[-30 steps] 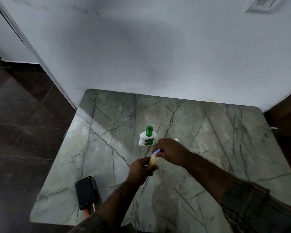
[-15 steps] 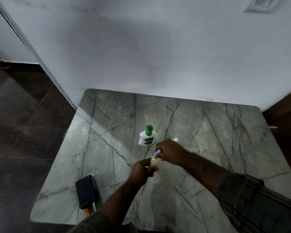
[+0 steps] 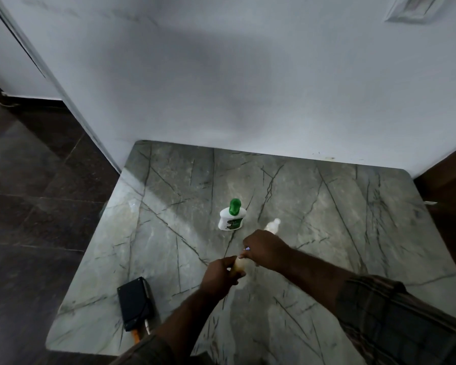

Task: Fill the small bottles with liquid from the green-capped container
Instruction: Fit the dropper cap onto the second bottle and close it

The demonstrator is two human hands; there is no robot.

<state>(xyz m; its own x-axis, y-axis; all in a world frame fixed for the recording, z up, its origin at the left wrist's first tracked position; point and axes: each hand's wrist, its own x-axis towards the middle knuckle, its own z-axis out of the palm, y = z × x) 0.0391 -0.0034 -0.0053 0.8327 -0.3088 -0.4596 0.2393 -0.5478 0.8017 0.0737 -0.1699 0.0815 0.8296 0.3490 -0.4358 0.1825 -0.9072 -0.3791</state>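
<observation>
A white container with a green cap (image 3: 232,217) stands upright near the middle of the marble table (image 3: 327,212). In front of it my left hand (image 3: 220,275) grips the body of a small yellowish bottle (image 3: 239,263). My right hand (image 3: 263,247) is closed over that bottle's top, where a bit of blue cap shows between the fingers. A second small bottle with a white cap (image 3: 272,225) stands just behind my right hand, partly hidden by it.
A black box with an orange part and a cable (image 3: 133,304) lies at the table's front left corner. A white wall rises directly behind the table. Dark tiled floor lies to the left, and brown furniture to the right.
Both hands stay on the small bottle; my right hand has turned a little over its top, so less of the blue cap shows. The second small bottle is more exposed.
</observation>
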